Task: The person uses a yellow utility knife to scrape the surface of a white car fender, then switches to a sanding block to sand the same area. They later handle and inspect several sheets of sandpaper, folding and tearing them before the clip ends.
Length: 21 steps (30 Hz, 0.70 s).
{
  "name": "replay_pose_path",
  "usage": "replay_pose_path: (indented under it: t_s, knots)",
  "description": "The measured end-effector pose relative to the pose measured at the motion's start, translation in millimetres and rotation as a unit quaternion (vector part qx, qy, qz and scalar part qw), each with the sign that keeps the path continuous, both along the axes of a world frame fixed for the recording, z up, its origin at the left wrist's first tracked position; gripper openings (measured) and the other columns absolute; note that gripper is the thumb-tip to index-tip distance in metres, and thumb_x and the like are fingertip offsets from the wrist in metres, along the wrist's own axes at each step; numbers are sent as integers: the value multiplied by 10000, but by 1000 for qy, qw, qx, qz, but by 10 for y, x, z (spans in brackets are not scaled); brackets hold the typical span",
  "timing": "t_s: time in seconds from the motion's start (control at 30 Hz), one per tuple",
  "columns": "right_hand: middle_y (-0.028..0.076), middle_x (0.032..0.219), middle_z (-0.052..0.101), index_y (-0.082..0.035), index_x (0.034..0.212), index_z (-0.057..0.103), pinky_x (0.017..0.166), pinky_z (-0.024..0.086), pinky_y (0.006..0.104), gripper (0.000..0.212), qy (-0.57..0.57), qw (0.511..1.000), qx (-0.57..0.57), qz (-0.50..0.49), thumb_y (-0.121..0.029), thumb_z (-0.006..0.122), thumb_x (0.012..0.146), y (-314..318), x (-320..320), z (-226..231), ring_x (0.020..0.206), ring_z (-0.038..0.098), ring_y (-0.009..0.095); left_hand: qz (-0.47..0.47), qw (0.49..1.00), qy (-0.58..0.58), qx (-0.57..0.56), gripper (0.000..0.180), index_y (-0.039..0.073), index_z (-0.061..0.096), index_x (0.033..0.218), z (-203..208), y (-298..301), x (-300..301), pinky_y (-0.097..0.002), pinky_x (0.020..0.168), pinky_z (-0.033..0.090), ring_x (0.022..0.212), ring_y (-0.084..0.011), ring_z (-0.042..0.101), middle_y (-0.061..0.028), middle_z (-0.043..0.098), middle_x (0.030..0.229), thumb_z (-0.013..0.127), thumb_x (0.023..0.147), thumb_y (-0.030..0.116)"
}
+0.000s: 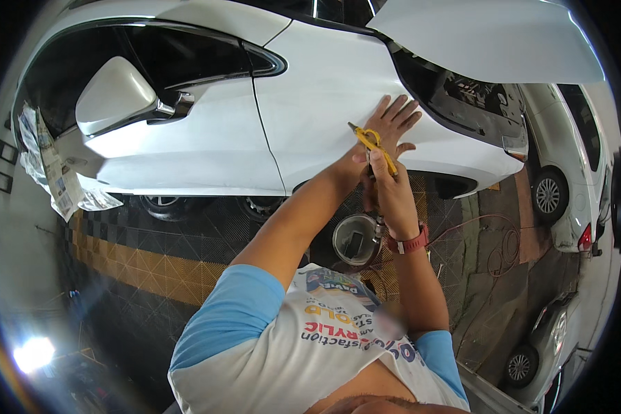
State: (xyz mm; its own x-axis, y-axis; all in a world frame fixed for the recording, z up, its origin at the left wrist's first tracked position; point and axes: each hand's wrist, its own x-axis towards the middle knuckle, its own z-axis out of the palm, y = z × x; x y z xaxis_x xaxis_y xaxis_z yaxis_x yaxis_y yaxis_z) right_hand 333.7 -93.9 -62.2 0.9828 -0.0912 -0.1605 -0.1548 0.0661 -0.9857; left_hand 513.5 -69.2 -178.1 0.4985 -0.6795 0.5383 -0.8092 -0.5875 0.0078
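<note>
- Patterned floor tiles (179, 272) in black and tan spread beneath a white car whose front fender (324, 103) fills the upper middle of my view; its hood (490, 41) stands raised at the upper right; another white car (544, 117) is parked beyond its nose.
- My left hand (395, 124) appears laid flat on the fender, palm down; its fingers are spread wide and point away from me, slightly rightward, near the hood opening.
- My right hand (388, 190) is wrapped around a yellow air gun (373, 145); its thumb lies toward the body, and I cannot tell how far the hidden fingers press the trigger.
- Long axis of the yellow air gun: from lower right to upper left, crossing in front of my left wrist rather than following my left fingers; its nozzle (352, 127) points toward the door side; whether it touches that wrist I cannot tell.
- Left hand is nearer the bodywork, right hand nearer my chest; the gun sits between them in my view, to the left of my spread fingertips and closer to me.
- Below my right hand shows a metal fitting (379, 226), beside a round container (336, 241); a red hose (505, 250) coils on the floor to the right.
</note>
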Motion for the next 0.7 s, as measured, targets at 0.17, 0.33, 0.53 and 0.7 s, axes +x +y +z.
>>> replay_pose_path:
  t_s: [0.17, 0.33, 0.53, 0.7]
  knots:
    - [-41, 680, 482, 17, 1155, 712, 412, 394, 230, 510, -12, 1000, 15, -16, -468, 556, 1139, -91, -24, -38, 452, 470, 57, 105, 993, 0, -47, 840, 191, 403, 1677, 118, 898, 161, -568, 1334, 159, 1642, -315, 252, -80, 334, 1760, 563, 1007, 671]
    - [-44, 684, 488, 18, 1154, 703, 415, 394, 225, 494, -5, 1000, 7, -16, -454, 556, 1141, -126, -76, -20, 454, 471, 49, 275, 952, -75, -112, 860, 131, 367, 1694, -88, 2622, 188, -644, 1301, 143, 1642, -397, 233, -181, 301, 1763, 474, 1049, 689]
    - [-45, 686, 508, -4, 1126, 697, 420, 408, 233, 453, 7, 997, 25, 79, -442, 583, 1128, 163, 3, -66, 457, 486, 56, 271, 951, -72, -127, 914, 151, 328, 1714, -124, 1899, 100, -664, 1296, 127, 1652, -397, 203, -179, 274, 1776, 462, 1022, 734]
    - [-41, 687, 521, -20, 1107, 695, 421, 412, 249, 424, 0, 992, 13, 124, -434, 606, 1119, 168, 61, -173, 465, 495, 57, 127, 991, -46, 19, 895, 149, 321, 1716, 39, 1842, 227, -667, 1298, 119, 1652, -391, 205, -164, 268, 1781, 461, 1037, 715]
